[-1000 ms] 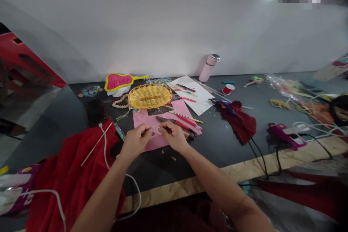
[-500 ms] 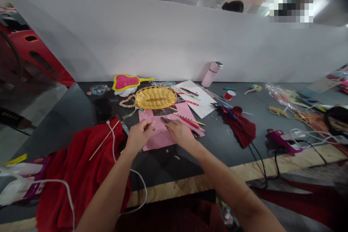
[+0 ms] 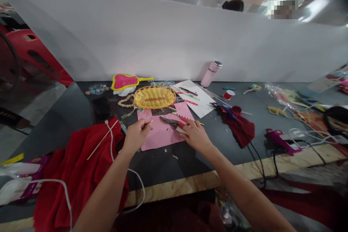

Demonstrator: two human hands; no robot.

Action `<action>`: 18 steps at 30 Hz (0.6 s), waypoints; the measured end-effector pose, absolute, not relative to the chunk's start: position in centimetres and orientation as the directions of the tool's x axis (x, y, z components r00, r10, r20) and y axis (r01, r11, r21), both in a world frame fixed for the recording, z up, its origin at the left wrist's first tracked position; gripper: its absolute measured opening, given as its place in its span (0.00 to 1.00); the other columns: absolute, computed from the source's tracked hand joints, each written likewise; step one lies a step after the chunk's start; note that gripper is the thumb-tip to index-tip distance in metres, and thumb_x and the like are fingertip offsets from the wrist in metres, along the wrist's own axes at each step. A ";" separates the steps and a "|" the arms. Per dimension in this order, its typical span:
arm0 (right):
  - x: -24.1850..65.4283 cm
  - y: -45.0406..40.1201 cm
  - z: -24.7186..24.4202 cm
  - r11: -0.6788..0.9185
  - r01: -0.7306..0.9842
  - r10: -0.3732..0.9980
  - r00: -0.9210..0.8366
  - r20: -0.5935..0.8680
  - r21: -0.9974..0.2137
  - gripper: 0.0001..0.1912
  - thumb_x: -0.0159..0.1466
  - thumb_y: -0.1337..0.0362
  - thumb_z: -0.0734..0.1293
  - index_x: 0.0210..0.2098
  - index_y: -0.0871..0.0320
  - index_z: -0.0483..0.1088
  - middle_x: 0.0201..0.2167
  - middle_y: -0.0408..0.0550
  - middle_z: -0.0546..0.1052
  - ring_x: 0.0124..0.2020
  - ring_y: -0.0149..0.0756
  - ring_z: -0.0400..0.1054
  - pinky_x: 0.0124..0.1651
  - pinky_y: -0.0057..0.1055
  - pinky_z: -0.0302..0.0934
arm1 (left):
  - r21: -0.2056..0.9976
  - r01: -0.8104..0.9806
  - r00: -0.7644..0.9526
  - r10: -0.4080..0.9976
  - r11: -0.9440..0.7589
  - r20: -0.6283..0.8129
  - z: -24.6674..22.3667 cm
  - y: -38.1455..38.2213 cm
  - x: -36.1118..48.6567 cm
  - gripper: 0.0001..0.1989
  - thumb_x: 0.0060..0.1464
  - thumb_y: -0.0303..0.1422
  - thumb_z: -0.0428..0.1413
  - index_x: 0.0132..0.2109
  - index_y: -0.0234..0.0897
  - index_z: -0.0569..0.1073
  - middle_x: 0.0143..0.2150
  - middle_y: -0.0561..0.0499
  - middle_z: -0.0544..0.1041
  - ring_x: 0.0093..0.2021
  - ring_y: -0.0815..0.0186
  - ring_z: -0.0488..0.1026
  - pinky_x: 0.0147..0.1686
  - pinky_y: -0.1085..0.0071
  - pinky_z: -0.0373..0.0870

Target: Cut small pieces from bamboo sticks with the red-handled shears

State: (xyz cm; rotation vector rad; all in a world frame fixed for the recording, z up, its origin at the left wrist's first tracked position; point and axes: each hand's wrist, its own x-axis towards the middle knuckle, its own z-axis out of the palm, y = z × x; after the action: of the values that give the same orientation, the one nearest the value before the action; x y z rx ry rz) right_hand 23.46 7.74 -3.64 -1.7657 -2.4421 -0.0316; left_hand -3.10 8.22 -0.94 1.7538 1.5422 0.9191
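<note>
My left hand (image 3: 138, 134) is closed in a pinch above the left part of a pink paper sheet (image 3: 152, 139). A tiny pale bit shows at its fingertips, too small to name. On the right, my right hand (image 3: 198, 136) has its fingers curled over the red handles of the pruning shears (image 3: 174, 121). Their dark blades point left over the paper, and the fingers hide part of the handles. Just behind the shears lie a striped stick and red pen-like sticks. A yellow wicker basket (image 3: 154, 103) stands beyond the paper.
A red cloth (image 3: 81, 156) with a white cable covers the left front, near a phone (image 3: 102, 108). A pink bottle (image 3: 211, 74) stands by the white partition (image 3: 163, 40). Rightward are a thread spool (image 3: 228, 95), a dark red cloth (image 3: 241, 127) and a purple power strip (image 3: 282, 140).
My right hand has slid right, from over the shears' blades to their handles, uncovering the blades. My left hand keeps its pinch in nearly the same place.
</note>
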 end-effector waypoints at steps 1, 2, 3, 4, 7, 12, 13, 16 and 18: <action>23.5 7.9 -3.8 0.334 0.940 0.938 -0.325 0.119 -0.067 0.16 0.63 0.57 0.63 0.48 0.55 0.71 0.48 0.55 0.70 0.50 0.46 0.60 0.54 0.45 0.55 | 0.819 0.561 0.068 0.992 -0.125 0.105 -0.9 8.2 -3.1 0.13 0.56 0.42 0.50 0.36 0.38 0.74 0.33 0.51 0.81 0.31 0.65 0.75 0.31 0.73 0.64; 23.6 8.0 -3.9 0.363 0.928 0.928 -0.351 0.126 -0.084 0.16 0.64 0.58 0.63 0.48 0.56 0.71 0.47 0.55 0.70 0.51 0.45 0.60 0.55 0.44 0.55 | 0.819 0.560 0.063 0.992 -0.125 0.108 -0.8 8.2 -3.2 0.13 0.56 0.42 0.50 0.36 0.38 0.74 0.33 0.50 0.81 0.31 0.65 0.75 0.31 0.73 0.65; 23.8 8.2 -3.9 0.397 0.912 0.914 -0.381 0.140 -0.107 0.14 0.64 0.59 0.62 0.47 0.57 0.71 0.46 0.55 0.71 0.51 0.44 0.61 0.55 0.44 0.55 | 0.821 0.557 0.061 0.992 -0.125 0.110 -0.8 8.2 -3.2 0.13 0.56 0.42 0.50 0.36 0.38 0.74 0.33 0.50 0.81 0.31 0.65 0.75 0.32 0.73 0.65; 24.0 8.3 -3.9 0.430 0.893 0.898 -0.409 0.161 -0.136 0.13 0.65 0.61 0.61 0.46 0.58 0.71 0.45 0.55 0.72 0.51 0.43 0.62 0.56 0.43 0.55 | 0.824 0.553 0.060 0.992 -0.125 0.110 -0.8 8.2 -3.2 0.13 0.56 0.42 0.50 0.36 0.38 0.74 0.33 0.50 0.81 0.31 0.65 0.76 0.32 0.73 0.65; 24.9 8.4 -3.2 0.469 0.837 0.875 -0.397 0.279 -0.282 0.10 0.65 0.61 0.61 0.37 0.58 0.72 0.42 0.54 0.74 0.48 0.41 0.65 0.54 0.41 0.57 | 0.832 0.541 0.055 0.992 -0.124 0.112 -0.7 8.2 -3.2 0.13 0.56 0.42 0.50 0.36 0.38 0.73 0.33 0.50 0.81 0.32 0.65 0.76 0.32 0.73 0.66; 24.9 8.3 -0.4 0.221 0.528 0.972 -0.046 0.232 -0.820 0.12 0.60 0.55 0.66 0.35 0.58 0.69 0.34 0.48 0.75 0.31 0.35 0.69 0.33 0.31 0.63 | 0.848 0.515 0.031 0.991 -0.129 0.133 -0.3 8.1 -3.0 0.13 0.56 0.41 0.50 0.35 0.37 0.74 0.33 0.50 0.81 0.33 0.65 0.76 0.33 0.73 0.66; 24.4 8.4 0.1 0.167 0.395 0.986 -0.049 0.161 -0.903 0.15 0.58 0.55 0.68 0.38 0.58 0.67 0.33 0.47 0.75 0.29 0.33 0.68 0.29 0.30 0.63 | 0.854 0.504 0.029 0.991 -0.129 0.132 -0.2 8.1 -2.9 0.13 0.56 0.41 0.50 0.35 0.37 0.74 0.33 0.50 0.81 0.33 0.65 0.76 0.34 0.73 0.66; 22.6 8.7 0.6 0.064 0.051 0.968 -0.247 0.049 -0.997 0.15 0.56 0.59 0.68 0.41 0.57 0.65 0.41 0.50 0.74 0.29 0.32 0.69 0.29 0.30 0.64 | 0.875 0.467 0.019 0.991 -0.127 0.133 0.0 8.0 -2.8 0.13 0.56 0.40 0.51 0.34 0.37 0.75 0.33 0.51 0.80 0.32 0.67 0.75 0.34 0.74 0.66; 21.3 8.9 0.1 0.076 -0.029 0.948 -0.306 0.081 -0.997 0.13 0.58 0.63 0.64 0.43 0.56 0.64 0.45 0.51 0.72 0.32 0.33 0.70 0.33 0.32 0.66 | 0.893 0.437 -0.004 0.992 -0.111 0.126 0.0 8.0 -2.8 0.12 0.56 0.39 0.51 0.35 0.37 0.75 0.32 0.51 0.80 0.32 0.67 0.74 0.33 0.74 0.67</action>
State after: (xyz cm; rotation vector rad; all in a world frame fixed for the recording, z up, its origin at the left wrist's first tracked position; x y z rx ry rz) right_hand 21.35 8.87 0.08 -0.9729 -1.4580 1.3800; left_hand -2.78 8.01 -0.01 1.6181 1.5015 1.0775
